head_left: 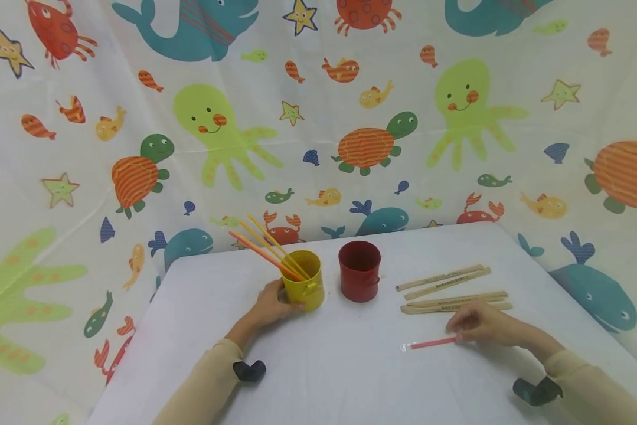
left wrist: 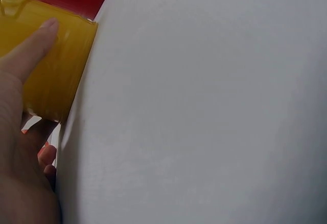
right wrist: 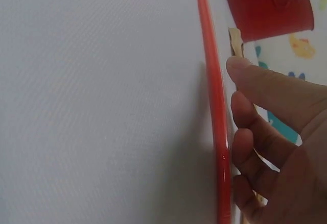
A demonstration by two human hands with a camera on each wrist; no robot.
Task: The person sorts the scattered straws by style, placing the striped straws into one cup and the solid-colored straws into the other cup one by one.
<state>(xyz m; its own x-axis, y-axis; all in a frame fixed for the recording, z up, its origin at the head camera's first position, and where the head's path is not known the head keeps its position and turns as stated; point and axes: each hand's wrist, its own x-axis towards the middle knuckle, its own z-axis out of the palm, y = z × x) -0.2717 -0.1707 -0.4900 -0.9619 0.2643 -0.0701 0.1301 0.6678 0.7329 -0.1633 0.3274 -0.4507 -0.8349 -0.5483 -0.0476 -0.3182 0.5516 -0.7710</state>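
Observation:
My left hand (head_left: 270, 306) holds a small yellow metal bucket (head_left: 314, 293) by its side, the thumb (left wrist: 38, 45) along its front in the left wrist view. Several yellow and orange straws (head_left: 262, 245) lean out of it to the left. Right beside it stands a red bucket (head_left: 358, 276). On the right of the table, my right hand (head_left: 485, 324) is at the near end of a red straw (head_left: 432, 343) in a clear wrapper. From the right wrist, the thumb and loosely bent fingertips sit apart, right beside the straw (right wrist: 217, 117).
Beyond the right hand lie several long, thin tan paper sleeves (head_left: 446, 280) with dark print. The white table (head_left: 350, 378) meets a hanging cloth (head_left: 307, 118) with sea animals at its back edge.

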